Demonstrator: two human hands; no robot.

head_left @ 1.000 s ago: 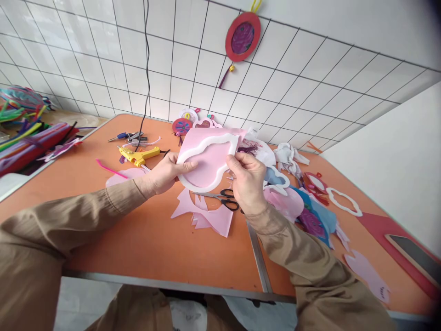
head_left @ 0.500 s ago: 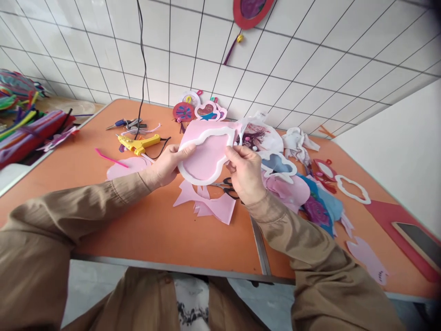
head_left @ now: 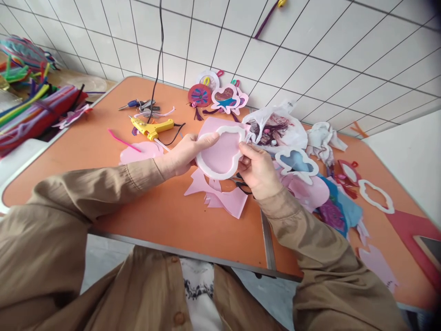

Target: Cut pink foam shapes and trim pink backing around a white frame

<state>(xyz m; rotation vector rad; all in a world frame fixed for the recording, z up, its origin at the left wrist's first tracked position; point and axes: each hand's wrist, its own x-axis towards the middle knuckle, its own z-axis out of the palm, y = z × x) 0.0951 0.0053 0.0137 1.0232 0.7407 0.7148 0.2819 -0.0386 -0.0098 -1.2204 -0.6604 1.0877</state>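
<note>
A white cloud-shaped frame [head_left: 217,175] with pink sheet [head_left: 222,151] filling its middle is held up above the orange table. My left hand [head_left: 188,151] grips its left edge, thumb on top of the rim. On the opposite edge, my right hand [head_left: 257,168] pinches the rim between thumb and fingers. Beneath my right hand, scissors [head_left: 244,186] show only their dark handles. Pink cut-off scraps [head_left: 220,195] lie on the table just below the frame.
A yellow glue gun [head_left: 153,128] lies left of my hands, its cable trailing near a pink cut-out [head_left: 143,154]. Finished ornaments [head_left: 200,95] rest against the tiled wall. A plastic bag [head_left: 285,126], a blue-filled frame [head_left: 296,163] and a spare white frame [head_left: 376,196] are to the right.
The view has shifted, so the table's contents appear farther right. The frame is tilted a little differently, with both hands still gripping it.
</note>
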